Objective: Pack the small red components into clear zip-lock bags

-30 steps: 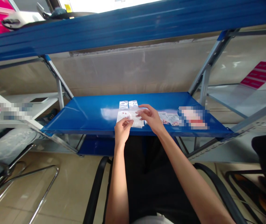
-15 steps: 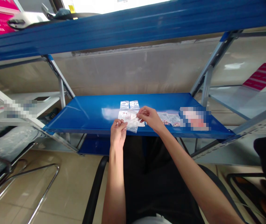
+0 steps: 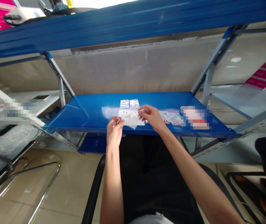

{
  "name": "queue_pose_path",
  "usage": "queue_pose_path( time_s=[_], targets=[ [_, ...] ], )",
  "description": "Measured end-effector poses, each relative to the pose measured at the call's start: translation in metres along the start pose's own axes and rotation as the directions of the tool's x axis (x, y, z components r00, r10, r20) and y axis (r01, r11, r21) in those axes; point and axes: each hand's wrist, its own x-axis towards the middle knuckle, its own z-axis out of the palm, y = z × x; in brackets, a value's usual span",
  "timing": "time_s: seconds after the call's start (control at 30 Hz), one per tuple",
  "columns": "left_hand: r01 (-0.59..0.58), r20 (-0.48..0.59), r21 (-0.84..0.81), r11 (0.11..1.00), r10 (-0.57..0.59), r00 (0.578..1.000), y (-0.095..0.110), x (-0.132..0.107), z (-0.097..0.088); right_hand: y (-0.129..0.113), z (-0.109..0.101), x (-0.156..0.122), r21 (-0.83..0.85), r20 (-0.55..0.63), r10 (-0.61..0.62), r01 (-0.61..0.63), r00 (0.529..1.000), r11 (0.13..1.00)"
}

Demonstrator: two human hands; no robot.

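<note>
Clear plastic bag is held between both hands, just above the front edge of a blue steel shelf. Its long axis runs roughly side to side, rising a bit toward the R, w/ a thin edge catching the light. Soft, crinkly film, w/ faint reddish specks inside, too small to tell what they are. L hand is narrow, thumb & fingers pinching the bag's left end. R hand is narrow too, fingertips pinching its right end. Two small clear bags lie flat side by side on the shelf just behind it, long axes pointing away from the person. To the R are more clear bags w/ reddish bits, then a pixelated pack near the shelf's right end. Black chair arm shows below L arm; phone lies on a white shelf at left.
</note>
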Motion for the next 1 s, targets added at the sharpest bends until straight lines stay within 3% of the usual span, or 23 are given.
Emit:
queue_pose_path(
  time_s=[0.07,0.1,0.17,0.27,0.37,0.5,0.67,0.83,1.0],
  targets=[
    [-0.165,-0.012,0.278,0.946,0.175,0.984,0.010,-0.002,0.000,0.003,0.002,0.001,-0.011,-0.027,0.024,-0.024,0.999,1.000],
    [-0.258,0.027,0.440,0.860,0.275,0.961,0.016,-0.003,0.001,0.004,0.003,0.002,-0.032,-0.025,0.036,-0.037,0.999,0.999],
    [-0.422,0.207,0.683,0.596,0.396,0.894,0.028,-0.006,0.006,0.006,0.006,0.003,-0.093,-0.013,0.052,-0.053,0.999,0.994],
    [-0.536,0.426,0.795,0.284,0.368,0.827,0.037,-0.004,0.018,0.006,0.012,0.006,-0.162,0.000,0.062,-0.061,0.998,0.985],
    [-0.554,0.505,0.818,0.154,0.268,0.820,0.031,0.006,0.026,0.005,0.016,0.010,-0.222,0.014,0.037,-0.033,0.999,0.975],
    [-0.559,0.538,0.822,0.110,0.172,0.825,0.016,0.025,0.027,0.007,0.018,0.012,-0.304,0.041,0.017,-0.004,0.999,0.953],
    [-0.576,0.559,0.807,0.128,0.148,0.816,0.014,0.037,0.022,0.011,0.021,0.014,-0.225,0.072,0.036,-0.019,0.997,0.974],
    [-0.565,0.527,0.782,0.261,0.206,0.825,0.018,0.043,0.021,0.011,0.026,0.016,-0.175,0.042,0.039,-0.031,0.998,0.984],
    [-0.519,0.502,0.742,0.424,0.161,0.850,0.015,0.057,0.013,0.008,0.031,0.023,-0.257,-0.004,-0.020,0.018,1.000,0.966]
  ],
)
